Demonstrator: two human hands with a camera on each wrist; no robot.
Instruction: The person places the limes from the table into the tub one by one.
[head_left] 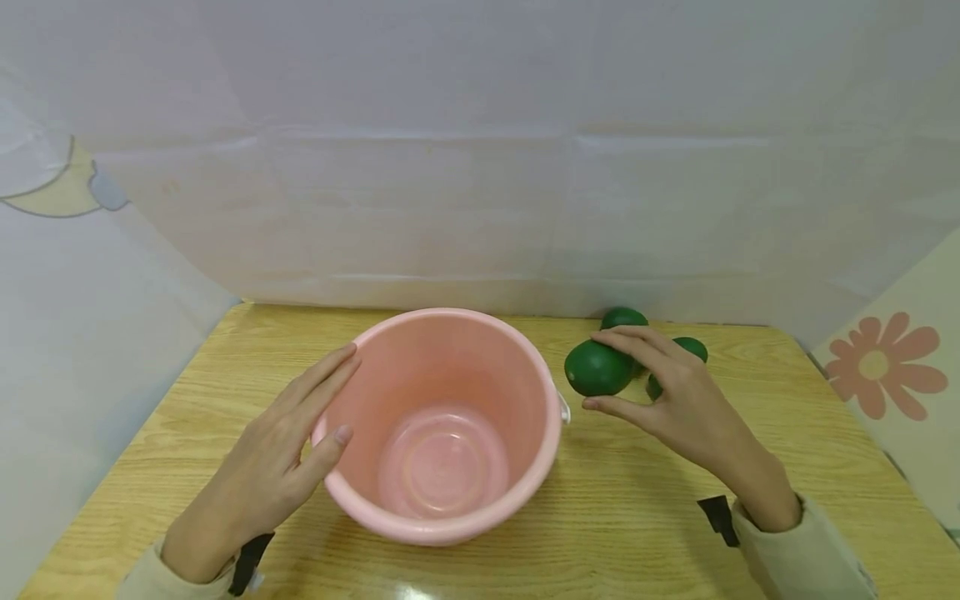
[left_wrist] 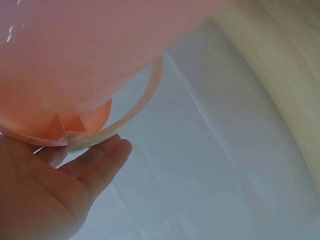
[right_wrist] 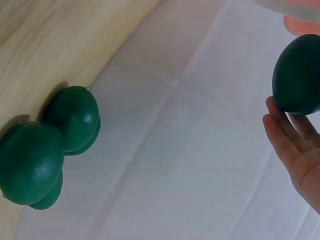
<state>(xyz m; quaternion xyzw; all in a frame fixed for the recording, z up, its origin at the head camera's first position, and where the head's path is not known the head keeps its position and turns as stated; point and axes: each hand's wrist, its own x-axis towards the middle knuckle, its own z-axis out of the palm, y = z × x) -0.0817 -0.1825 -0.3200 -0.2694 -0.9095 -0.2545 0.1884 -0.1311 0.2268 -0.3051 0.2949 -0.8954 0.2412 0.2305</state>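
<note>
A pink bucket (head_left: 442, 533) stands upright on the table, its inside bare down to the bottom. My left hand (head_left: 277, 450) rests on the bucket's left rim, fingers fairly straight and thumb over the edge. In the left wrist view its fingers (left_wrist: 102, 165) touch the rim by the pale handle (left_wrist: 145, 95). To the right of the bucket, my right hand (head_left: 675, 392) holds a glossy dark green avocado (head_left: 597, 368) between thumb and fingers. The right wrist view shows this avocado (right_wrist: 300, 75) raised close to the bucket's rim (right_wrist: 295, 7).
Several more green avocados (head_left: 624, 317) lie behind the right hand, partly hidden by it; in the right wrist view they cluster (right_wrist: 30, 162) on the wood. The wood-grain table (head_left: 622, 533) ends at a pale hanging cloth (head_left: 420, 208) at the back.
</note>
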